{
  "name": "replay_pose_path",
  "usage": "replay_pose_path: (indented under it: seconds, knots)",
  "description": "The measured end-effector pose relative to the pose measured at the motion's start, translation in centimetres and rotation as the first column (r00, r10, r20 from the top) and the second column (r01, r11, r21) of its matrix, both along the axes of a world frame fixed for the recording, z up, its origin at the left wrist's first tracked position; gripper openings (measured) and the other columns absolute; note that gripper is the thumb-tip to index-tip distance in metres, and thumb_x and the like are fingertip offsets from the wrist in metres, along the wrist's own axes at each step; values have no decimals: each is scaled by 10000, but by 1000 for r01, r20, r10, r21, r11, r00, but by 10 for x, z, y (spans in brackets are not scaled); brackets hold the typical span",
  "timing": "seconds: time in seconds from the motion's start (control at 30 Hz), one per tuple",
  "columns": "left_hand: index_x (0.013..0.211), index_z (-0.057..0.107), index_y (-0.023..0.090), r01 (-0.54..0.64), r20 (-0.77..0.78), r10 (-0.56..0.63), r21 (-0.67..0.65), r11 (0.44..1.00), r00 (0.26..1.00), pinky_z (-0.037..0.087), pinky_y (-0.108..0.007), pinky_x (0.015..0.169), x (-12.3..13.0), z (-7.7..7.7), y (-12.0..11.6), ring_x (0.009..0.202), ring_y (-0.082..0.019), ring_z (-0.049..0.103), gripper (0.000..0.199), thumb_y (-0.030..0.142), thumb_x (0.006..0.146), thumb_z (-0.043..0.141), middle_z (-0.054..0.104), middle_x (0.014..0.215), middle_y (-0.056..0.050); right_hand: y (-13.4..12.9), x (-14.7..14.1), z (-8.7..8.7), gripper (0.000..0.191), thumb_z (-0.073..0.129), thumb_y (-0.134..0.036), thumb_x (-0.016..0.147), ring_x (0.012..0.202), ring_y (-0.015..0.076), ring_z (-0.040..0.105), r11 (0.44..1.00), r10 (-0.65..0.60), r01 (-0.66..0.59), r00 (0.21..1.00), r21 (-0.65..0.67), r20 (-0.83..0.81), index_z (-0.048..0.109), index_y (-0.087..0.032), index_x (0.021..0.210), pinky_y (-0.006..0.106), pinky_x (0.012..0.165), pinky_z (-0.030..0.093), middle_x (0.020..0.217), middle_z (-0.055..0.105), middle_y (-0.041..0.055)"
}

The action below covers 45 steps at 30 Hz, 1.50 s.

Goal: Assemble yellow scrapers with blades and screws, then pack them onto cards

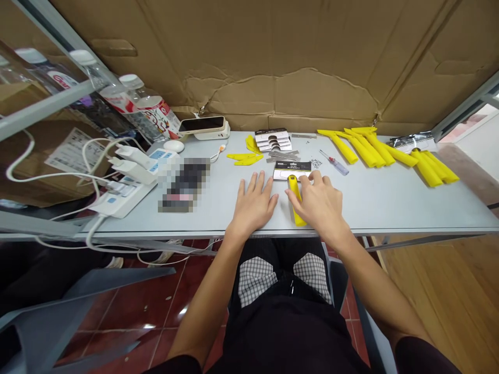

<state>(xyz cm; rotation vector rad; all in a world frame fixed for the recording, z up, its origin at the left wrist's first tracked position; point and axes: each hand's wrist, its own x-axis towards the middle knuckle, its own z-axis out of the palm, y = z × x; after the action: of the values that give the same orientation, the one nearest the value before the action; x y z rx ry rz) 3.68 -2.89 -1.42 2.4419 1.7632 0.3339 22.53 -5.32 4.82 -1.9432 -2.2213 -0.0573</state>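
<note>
My left hand (254,203) lies flat on the grey table, fingers spread, holding nothing. Just to its right is a yellow plastic handle (298,215), its narrow end with a hole pointing away from me. My right hand (322,200) is curled at this handle, thumb against its side; the fingertips reach the right edge of a black-and-white package card (286,171). Whether the fingers also touch the card is hard to tell. Beyond the card are flat metal blades (284,156), a pile of small metal parts (316,163) and a screwdriver (334,162) with a clear handle.
Several yellow handles (366,148) lie at the back right. Smaller yellow pieces (245,158) and a stack of package cards (273,139) stand at the back middle. A blurred-out object (185,184), a power strip (128,189) with cables and bottles (158,114) occupy the left.
</note>
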Motion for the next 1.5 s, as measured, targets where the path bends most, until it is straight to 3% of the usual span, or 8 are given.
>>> replay_pose_path:
  seconds: [0.13, 0.27, 0.43, 0.67, 0.8, 1.0, 1.3, 1.5]
  knots:
    - [1701, 419, 118, -2, -10, 2, 1, 1000, 1000, 177, -698, 1356, 0, -1, 0, 1714, -419, 219, 655, 453, 1142, 350, 279, 1828, -229, -3, -2, -4, 563, 470, -596, 1081, 976, 373, 705, 999, 29, -28, 999, -31, 15, 723, -149, 1312, 398, 626, 491, 1225, 721, 247]
    - [1699, 419, 78, 0, -35, 0, 9, 1000, 999, 195, -708, 1346, 0, -1, 0, 1710, -430, 229, 665, 436, 1146, 325, 281, 1820, -249, -12, 4, -5, 441, 490, -364, 1064, 847, 307, 720, 993, 56, -53, 998, -109, 17, 675, -162, 1410, 368, 599, 435, 1145, 765, 195]
    - [1691, 438, 81, 3, -45, -3, 18, 1000, 999, 201, -701, 1348, 0, -1, 1, 1707, -426, 244, 668, 447, 1149, 306, 295, 1820, -242, -26, 25, -3, 698, 413, -118, 972, 943, 315, 725, 982, 109, -91, 989, -165, 102, 447, -197, 1665, 346, 572, 344, 1282, 723, 197]
    - [1688, 463, 133, 11, -22, -9, 61, 998, 1000, 243, -730, 1327, -5, -7, 2, 1692, -439, 288, 662, 457, 1138, 288, 337, 1808, -231, -39, 64, -10, 416, 408, -271, 1061, 885, 280, 694, 991, -21, 42, 987, -131, 159, 666, -238, 1385, 315, 536, 249, 1165, 712, 157]
    - [1682, 475, 151, 23, -6, -23, 79, 997, 1000, 256, -746, 1318, -7, -9, 2, 1683, -449, 306, 657, 462, 1134, 287, 369, 1796, -225, -54, 102, -17, 365, 394, -346, 1118, 1151, 333, 682, 996, -78, 83, 988, -36, 130, 715, -212, 1228, 315, 529, 322, 1516, 633, 169]
    - [1661, 481, 66, 30, -46, -27, 45, 999, 999, 248, -753, 1317, -6, -5, 2, 1680, -478, 295, 697, 460, 1136, 248, 344, 1791, -277, -66, 165, -25, 283, 448, -224, 1077, 1106, 300, 726, 991, -128, 131, 990, -38, 65, 698, -164, 1195, 395, 763, 552, 1417, 699, 153]
    - [1677, 473, 147, 29, -8, -29, 67, 997, 1000, 254, -754, 1315, -8, -7, 2, 1681, -458, 304, 656, 472, 1138, 287, 373, 1793, -231, -63, 216, -32, 331, 479, -284, 1069, 935, 277, 727, 991, -129, 130, 991, 38, -31, 721, -204, 1280, 442, 847, 573, 1302, 658, 163]
    - [1678, 461, 39, -6, -108, 4, -10, 1000, 994, 225, -706, 1340, -4, 1, 1, 1696, -442, 265, 705, 433, 1138, 238, 312, 1817, -239, -31, 252, -5, 313, 564, -288, 1034, 980, 289, 722, 949, -168, 165, 986, 269, -15, 788, -208, 1239, 458, 928, 582, 1248, 711, 160]
